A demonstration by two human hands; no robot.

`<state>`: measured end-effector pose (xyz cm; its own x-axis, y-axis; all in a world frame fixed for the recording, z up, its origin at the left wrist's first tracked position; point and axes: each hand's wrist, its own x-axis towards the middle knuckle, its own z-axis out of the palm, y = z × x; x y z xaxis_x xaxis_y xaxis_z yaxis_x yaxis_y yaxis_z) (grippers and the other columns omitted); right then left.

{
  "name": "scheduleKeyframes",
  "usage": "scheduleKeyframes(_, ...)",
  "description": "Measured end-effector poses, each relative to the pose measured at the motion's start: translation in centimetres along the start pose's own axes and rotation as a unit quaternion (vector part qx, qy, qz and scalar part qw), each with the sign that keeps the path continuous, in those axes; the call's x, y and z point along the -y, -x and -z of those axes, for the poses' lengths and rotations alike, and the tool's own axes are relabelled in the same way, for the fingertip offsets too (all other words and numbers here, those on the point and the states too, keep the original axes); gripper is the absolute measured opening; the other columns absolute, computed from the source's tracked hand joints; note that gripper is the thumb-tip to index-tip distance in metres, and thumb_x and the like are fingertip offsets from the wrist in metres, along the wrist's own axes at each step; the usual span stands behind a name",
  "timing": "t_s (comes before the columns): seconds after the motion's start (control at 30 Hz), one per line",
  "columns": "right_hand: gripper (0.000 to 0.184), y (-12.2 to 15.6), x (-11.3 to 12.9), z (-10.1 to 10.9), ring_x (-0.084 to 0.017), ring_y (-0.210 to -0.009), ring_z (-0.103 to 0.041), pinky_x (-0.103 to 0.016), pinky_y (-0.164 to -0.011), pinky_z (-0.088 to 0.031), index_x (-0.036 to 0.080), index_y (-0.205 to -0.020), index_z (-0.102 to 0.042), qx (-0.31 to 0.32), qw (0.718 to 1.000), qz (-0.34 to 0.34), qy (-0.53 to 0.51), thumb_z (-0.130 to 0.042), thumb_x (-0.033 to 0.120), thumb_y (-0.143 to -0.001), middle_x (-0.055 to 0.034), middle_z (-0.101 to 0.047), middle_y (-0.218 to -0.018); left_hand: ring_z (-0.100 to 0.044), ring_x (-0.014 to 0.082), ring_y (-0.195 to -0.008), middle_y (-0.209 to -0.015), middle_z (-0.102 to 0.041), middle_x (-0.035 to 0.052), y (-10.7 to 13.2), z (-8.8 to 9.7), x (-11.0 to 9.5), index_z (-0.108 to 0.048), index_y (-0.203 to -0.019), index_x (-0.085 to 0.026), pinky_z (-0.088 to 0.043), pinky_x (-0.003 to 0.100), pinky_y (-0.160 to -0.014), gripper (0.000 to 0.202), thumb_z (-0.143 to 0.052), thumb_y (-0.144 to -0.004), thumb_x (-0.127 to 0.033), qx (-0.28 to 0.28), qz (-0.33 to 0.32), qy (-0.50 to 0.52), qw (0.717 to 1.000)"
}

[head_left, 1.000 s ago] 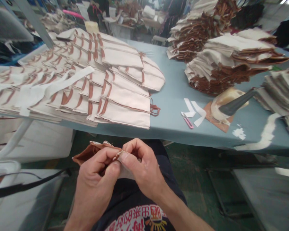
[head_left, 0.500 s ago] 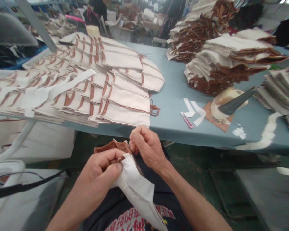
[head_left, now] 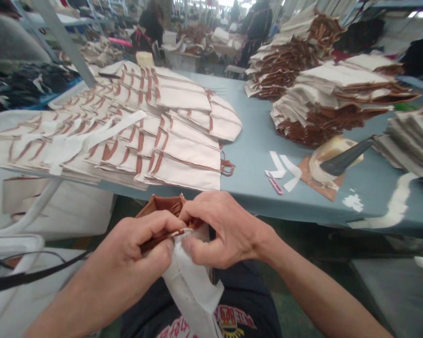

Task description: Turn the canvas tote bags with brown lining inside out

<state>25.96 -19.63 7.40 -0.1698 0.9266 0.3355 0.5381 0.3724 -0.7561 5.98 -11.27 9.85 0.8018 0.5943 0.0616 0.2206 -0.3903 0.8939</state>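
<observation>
Now pinching the cloth bag (head_left: 193,286) tight at its brown-trimmed rim with fingers of left hand (head_left: 134,256) and right hand (head_left: 231,230), over the lap, just short of the worktop (head_left: 255,141). Shifted right hand down beside the left thumb just now.

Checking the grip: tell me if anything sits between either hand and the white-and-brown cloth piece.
Nothing visible does. The left hand and right hand both pinch the cloth piece directly at its brown-trimmed edge.

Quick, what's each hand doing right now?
Left hand: closed, pinching the brown-trimmed white fabric piece.
Right hand: closed, pinching the same piece at its top edge.
</observation>
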Motion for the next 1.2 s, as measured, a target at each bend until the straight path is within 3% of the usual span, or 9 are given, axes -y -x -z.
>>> scheduleKeyframes(0.13, 0.015, 0.2, 0.5, 0.1, -0.012, -0.058, -0.039, -0.029, -0.06, -0.028, 0.024, -0.072, -0.048, 0.043, 0.996, -0.067, -0.036, -0.061, 0.022, -0.078, 0.008, -0.046, -0.066, -0.065, 0.0174, -0.051, -0.063, -0.077, -0.0017, 0.5, -0.3, 0.5, -0.077, -0.08, -0.026, -0.044, 0.019, -0.046, 0.011, -0.067, -0.086, -0.024, -0.006, 0.035, 0.041, 0.999)
scheduleKeyframes(0.23, 0.019, 0.2, 1.0, 0.1, -0.011, -0.057, -0.035, -0.029, -0.058, -0.024, 0.024, -0.067, -0.041, 0.041, 0.993, -0.09, -0.066, -0.058, 0.021, -0.078, 0.0079, -0.04, -0.063, -0.063, 0.0164, -0.051, -0.062, -0.075, -0.0018, 0.5, -0.1, 1.1, -0.072, -0.079, -0.025, -0.041, 0.019, -0.045, 0.009, -0.07, -0.087, -0.026, 0.021, 0.052, 0.089, 0.994)
scheduleKeyframes(0.3, 0.017, 0.1, 1.2, 0.1, -0.01, -0.057, -0.036, -0.028, -0.058, -0.025, 0.023, -0.068, -0.045, 0.045, 0.989, -0.104, -0.095, -0.058, 0.022, -0.079, 0.008, -0.041, -0.063, -0.064, 0.0155, -0.053, -0.064, -0.075, -0.003, 0.5, 0.1, 1.5, -0.071, -0.079, -0.024, -0.042, 0.018, -0.046, 0.011, -0.068, -0.089, -0.023, 0.028, 0.046, 0.088, 0.995)
scheduleKeyframes(0.5, 0.018, 0.1, 0.4, -0.8, -0.01, -0.062, -0.038, -0.024, -0.055, -0.029, 0.023, -0.07, -0.05, 0.05, 0.96, -0.157, -0.224, -0.063, 0.028, -0.082, 0.0074, -0.044, -0.068, -0.07, 0.0091, -0.059, -0.078, -0.077, -0.0097, 1.3, -0.4, 2.6, -0.074, -0.097, -0.029, -0.049, 0.012, -0.054, 0.022, -0.061, -0.095, -0.011, -0.046, -0.113, -0.033, 0.992)
scheduleKeyframes(0.7, 0.022, 0.4, 0.0, -2.4, -0.009, -0.061, -0.035, -0.023, -0.053, -0.029, 0.023, -0.07, -0.052, 0.047, 0.909, -0.211, -0.356, -0.069, 0.032, -0.08, 0.0085, -0.043, -0.066, -0.076, 0.0109, -0.064, -0.094, -0.087, -0.0044, 1.7, -0.7, 4.6, -0.075, -0.116, -0.031, -0.055, 0.016, -0.061, 0.037, -0.061, -0.093, -0.006, -0.08, -0.229, -0.126, 0.962)
scheduleKeyframes(0.8, 0.024, 0.5, 0.3, -2.7, -0.009, -0.059, -0.034, -0.024, -0.053, -0.029, 0.023, -0.07, -0.053, 0.055, 0.878, -0.224, -0.419, -0.074, 0.031, -0.077, 0.0086, -0.044, -0.064, -0.074, 0.0148, -0.055, -0.079, -0.084, -0.0025, 1.5, -0.6, 4.8, -0.078, -0.111, -0.032, -0.053, 0.022, -0.054, 0.035, -0.064, -0.09, -0.008, -0.078, -0.267, -0.101, 0.955)
scheduleKeyframes(0.9, 0.024, 0.5, 0.4, -2.8, -0.01, -0.057, -0.034, -0.026, -0.053, -0.028, 0.023, -0.07, -0.057, 0.065, 0.851, -0.239, -0.464, -0.076, 0.036, -0.076, 0.007, -0.045, -0.062, -0.058, 0.0161, -0.04, -0.056, -0.068, -0.0043, 1.2, -0.6, 4.5, -0.079, -0.102, -0.033, -0.046, 0.028, -0.047, 0.03, -0.064, -0.091, -0.009, -0.065, -0.272, -0.067, 0.958)
scheduleKeyframes(1.1, 0.017, 0.6, 0.0, -2.9, -0.01, -0.054, -0.03, -0.028, -0.049, -0.022, 0.022, -0.073, -0.06, 0.062, 0.862, -0.258, -0.431, -0.064, 0.037, -0.079, 0.0052, -0.044, -0.061, -0.06, 0.0192, -0.044, -0.057, -0.07, -0.0012, 1.7, -1.0, 5.9, -0.084, -0.102, -0.033, -0.05, 0.032, -0.051, 0.029, -0.067, -0.091, -0.012, -0.084, -0.255, -0.041, 0.962)
scheduleKeyframes(1.2, 0.016, 0.7, 0.2, -2.6, -0.009, -0.056, -0.037, -0.024, -0.05, -0.029, 0.021, -0.077, -0.062, 0.075, 0.889, -0.228, -0.39, -0.064, 0.034, -0.084, 0.0058, -0.049, -0.065, -0.071, 0.0188, -0.058, -0.077, -0.081, -0.0003, 2.6, -1.0, 6.8, -0.081, -0.109, -0.033, -0.054, 0.028, -0.059, 0.028, -0.068, -0.093, -0.013, -0.097, -0.229, -0.046, 0.967)
